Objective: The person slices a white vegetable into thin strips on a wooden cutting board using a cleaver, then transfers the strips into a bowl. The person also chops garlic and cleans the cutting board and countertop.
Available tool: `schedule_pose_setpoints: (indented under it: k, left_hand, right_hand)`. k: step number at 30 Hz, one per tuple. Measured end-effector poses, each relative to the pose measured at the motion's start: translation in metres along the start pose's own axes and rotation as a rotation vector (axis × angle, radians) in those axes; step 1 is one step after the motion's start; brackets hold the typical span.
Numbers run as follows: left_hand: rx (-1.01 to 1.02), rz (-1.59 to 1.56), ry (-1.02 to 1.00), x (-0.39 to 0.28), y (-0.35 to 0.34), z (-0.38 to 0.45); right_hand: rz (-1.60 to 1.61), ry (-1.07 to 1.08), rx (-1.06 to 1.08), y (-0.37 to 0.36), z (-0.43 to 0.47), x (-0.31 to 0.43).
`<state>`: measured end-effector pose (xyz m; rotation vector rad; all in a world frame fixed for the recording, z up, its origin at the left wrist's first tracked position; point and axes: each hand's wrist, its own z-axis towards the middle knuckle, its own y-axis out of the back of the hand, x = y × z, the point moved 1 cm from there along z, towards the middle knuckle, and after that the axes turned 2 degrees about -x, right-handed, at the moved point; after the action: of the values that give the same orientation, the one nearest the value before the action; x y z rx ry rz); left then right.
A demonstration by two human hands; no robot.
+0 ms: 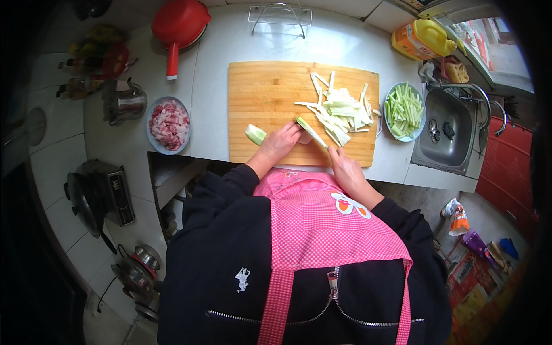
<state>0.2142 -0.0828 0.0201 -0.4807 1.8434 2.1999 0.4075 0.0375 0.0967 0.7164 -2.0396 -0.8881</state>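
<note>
On the wooden cutting board (267, 86), my left hand (281, 141) presses on a green-white vegetable piece that its fingers mostly hide. My right hand (347, 170) is curled around what looks like a knife, seen edge-on and largely hidden. A pale vegetable slice (312, 133) with a green end runs slantwise between the two hands. Left of my left wrist lies a thick vegetable chunk (255, 134). Beyond my right hand, cut vegetable strips (345, 110) are heaped loosely on the board's right half.
A plate of chopped raw meat (169, 125) stands left of the board, a plate of green strips (404, 111) right. Farther right is a metal sink (448, 133) with a faucet (485, 101). A red pan (179, 26), yellow oil jug (420, 41) and wire rack (280, 16) stand behind.
</note>
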Motion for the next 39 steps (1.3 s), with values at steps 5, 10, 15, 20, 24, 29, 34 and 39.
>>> schedule_pose_setpoints:
  k: [5,10,15,20,24,29,34,39]
  left_hand:
    - [-0.002,-0.049,-0.018,0.006,-0.009,-0.005]
    - [-0.046,-0.084,0.014,0.003,-0.004,-0.004]
    - [-0.063,-0.077,0.001,0.004,-0.004,-0.005]
    - [0.026,-0.033,-0.024,0.005,-0.002,-0.006]
    - [-0.114,-0.033,-0.017,0.003,-0.006,-0.009]
    - [-0.127,-0.037,-0.016,0.004,-0.004,-0.008]
    - [-0.074,-0.019,-0.03,0.004,-0.003,-0.009]
    - [-0.185,-0.02,-0.023,0.0,-0.005,-0.011]
  right_hand:
    - [0.035,0.07,-0.141,-0.024,0.032,-0.005]
    - [0.025,0.041,-0.05,-0.004,0.017,-0.001]
    - [-0.01,-0.016,0.092,0.007,0.015,0.001]
    - [0.028,0.105,-0.111,-0.016,0.046,0.005]
    - [0.055,0.083,-0.036,-0.005,0.034,0.007]
    - [-0.029,0.018,0.114,0.009,0.024,0.006]
    - [-0.001,0.101,-0.037,-0.015,0.048,0.008]
    - [0.057,0.065,0.025,0.005,0.035,0.014]
